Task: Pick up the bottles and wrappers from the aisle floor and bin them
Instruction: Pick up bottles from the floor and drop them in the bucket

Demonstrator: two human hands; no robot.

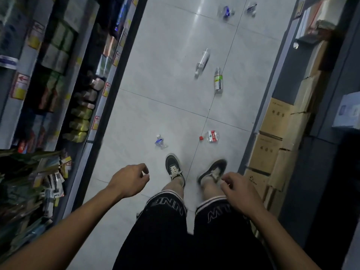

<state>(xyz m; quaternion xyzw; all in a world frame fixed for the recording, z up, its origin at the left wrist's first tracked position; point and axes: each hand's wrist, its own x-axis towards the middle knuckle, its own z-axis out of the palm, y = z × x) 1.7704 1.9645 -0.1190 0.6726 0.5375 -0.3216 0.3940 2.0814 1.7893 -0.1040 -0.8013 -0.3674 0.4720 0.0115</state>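
Head view: crushed red-capped bottle [212, 136] (label red-white) lies on tile; both hands [131, 179] loosely curled, empty.

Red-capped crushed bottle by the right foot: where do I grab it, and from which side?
Take the crushed bottle across its crumpled middle, right hand coming straight down. It lies flat on the floor, cap pointing left; the small cap probably offers less to pinch.

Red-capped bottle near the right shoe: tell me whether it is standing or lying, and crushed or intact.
Lying and crushed. The red-capped bottle rests on its side on the floor tile, body crumpled, cap pointing left.
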